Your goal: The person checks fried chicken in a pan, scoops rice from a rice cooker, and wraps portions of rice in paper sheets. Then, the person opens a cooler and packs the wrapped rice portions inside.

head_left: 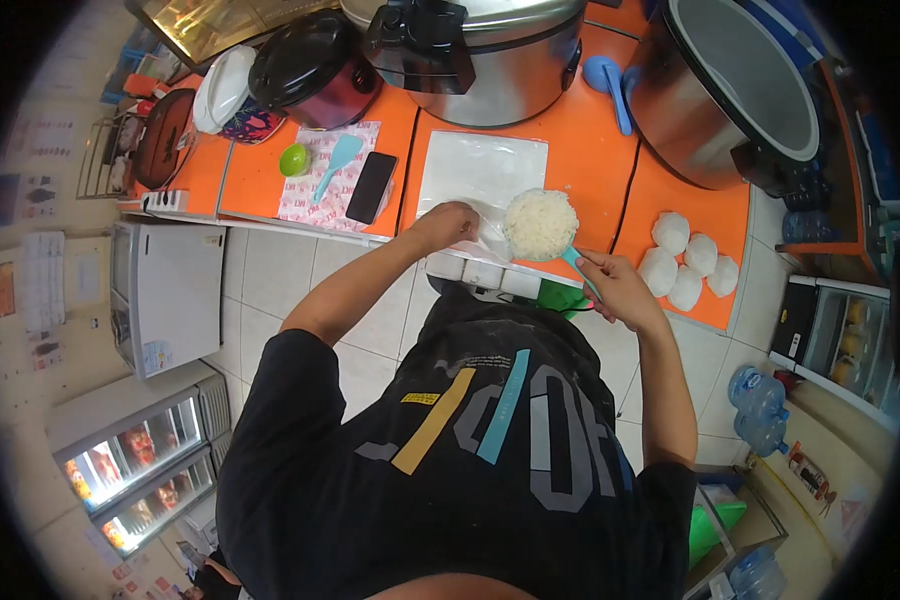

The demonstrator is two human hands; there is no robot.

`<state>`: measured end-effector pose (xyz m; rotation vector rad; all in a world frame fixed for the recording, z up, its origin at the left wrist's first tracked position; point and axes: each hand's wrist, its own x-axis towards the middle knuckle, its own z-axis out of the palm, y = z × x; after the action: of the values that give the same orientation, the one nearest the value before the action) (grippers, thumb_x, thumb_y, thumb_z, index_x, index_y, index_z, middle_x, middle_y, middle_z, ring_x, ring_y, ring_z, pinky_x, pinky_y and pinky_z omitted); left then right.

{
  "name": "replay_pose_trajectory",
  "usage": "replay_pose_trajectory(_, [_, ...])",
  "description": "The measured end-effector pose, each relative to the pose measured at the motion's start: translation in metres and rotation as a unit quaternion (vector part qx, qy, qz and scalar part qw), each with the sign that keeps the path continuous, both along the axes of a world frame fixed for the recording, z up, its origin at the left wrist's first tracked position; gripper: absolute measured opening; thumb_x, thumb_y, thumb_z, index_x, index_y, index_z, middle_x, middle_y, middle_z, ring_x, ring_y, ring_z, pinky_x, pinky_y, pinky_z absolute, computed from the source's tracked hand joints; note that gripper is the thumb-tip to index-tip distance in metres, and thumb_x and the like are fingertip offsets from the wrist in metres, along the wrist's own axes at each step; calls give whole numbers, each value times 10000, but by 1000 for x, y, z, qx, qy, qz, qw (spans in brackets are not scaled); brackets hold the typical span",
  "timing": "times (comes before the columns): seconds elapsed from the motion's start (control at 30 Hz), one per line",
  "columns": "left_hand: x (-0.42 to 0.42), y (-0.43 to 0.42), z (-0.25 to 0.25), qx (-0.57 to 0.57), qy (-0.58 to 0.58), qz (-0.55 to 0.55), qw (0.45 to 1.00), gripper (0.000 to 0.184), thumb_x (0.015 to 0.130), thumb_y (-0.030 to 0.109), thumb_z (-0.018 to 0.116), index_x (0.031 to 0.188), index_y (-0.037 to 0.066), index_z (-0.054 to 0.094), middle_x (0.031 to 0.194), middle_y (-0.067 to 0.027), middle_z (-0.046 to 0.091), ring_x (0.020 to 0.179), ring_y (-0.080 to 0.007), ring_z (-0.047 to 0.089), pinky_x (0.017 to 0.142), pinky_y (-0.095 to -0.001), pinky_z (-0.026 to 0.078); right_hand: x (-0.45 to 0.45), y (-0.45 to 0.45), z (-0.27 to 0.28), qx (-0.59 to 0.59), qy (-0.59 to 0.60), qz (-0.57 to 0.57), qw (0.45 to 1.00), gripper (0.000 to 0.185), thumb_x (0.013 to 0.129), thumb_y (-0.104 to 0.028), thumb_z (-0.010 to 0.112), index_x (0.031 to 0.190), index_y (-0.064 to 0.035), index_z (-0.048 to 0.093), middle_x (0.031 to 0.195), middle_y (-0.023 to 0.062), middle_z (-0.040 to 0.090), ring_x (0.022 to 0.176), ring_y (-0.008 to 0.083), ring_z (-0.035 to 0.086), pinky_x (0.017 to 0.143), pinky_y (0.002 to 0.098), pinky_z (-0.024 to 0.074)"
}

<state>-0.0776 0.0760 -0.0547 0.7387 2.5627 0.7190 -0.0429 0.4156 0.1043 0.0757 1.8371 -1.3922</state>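
Note:
My right hand (615, 288) is closed round the light-blue handle of a rice scoop (573, 262). A rounded heap of white rice (541, 225) fills the scoop at the counter's front edge. Just left of the rice, my left hand (450, 226) has its fingers pinched on a clear plastic bag (490, 232). Beneath the bag lies a stack of white plastic sheets (482, 167). Several wrapped white rice portions (672, 233) sit together on the orange counter (595, 165), to the right of my right hand.
A large steel cooker (505, 70) stands behind the sheets, an open steel pot (690, 105) at the back right. Blue spoons (610, 90) lie between them. Left are a phone (372, 188), a spatula (340, 162), a green cup (294, 160) and a dark-red rice cooker (320, 85).

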Motion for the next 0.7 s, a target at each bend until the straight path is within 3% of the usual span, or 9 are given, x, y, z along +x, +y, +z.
replay_pose_trajectory(0.2, [25, -6, 0, -58, 31, -19, 998, 158, 850, 145, 569, 954, 117, 684, 987, -97, 620, 986, -304, 607, 852, -420, 494, 7, -7, 4, -9, -11, -17, 1000, 362, 1004, -275, 489, 1264, -47, 598, 562, -35, 432, 410, 48, 389, 362, 222, 322])
replay_pose_trajectory(0.37, [36, -12, 5, -46, 200, -57, 977, 185, 846, 151, 590, 999, 123, 690, 1046, -62, 604, 1083, -268, 569, 903, -422, 474, 12, -10, 5, 3, -9, -26, 1000, 373, 1003, -270, 487, 1287, -50, 586, 563, -35, 432, 410, 48, 394, 362, 224, 325])
replay_pose_trajectory(0.5, [28, -14, 5, -97, 166, -99, 976, 170, 850, 189, 621, 987, 122, 697, 1018, -62, 612, 1032, -262, 584, 884, -404, 483, 13, -11, 4, 8, -8, -27, 1000, 379, 1003, -274, 491, 1294, -48, 581, 565, -32, 433, 410, 50, 396, 360, 224, 322])
replay_pose_trajectory(0.7, [29, -11, 38, -6, 137, -23, 990, 104, 801, 169, 650, 867, 111, 706, 897, -61, 608, 948, -243, 583, 804, -361, 490, 11, -9, 2, -12, -9, -21, 1000, 376, 1006, -264, 492, 1297, -43, 578, 561, -33, 427, 405, 52, 380, 357, 226, 314])
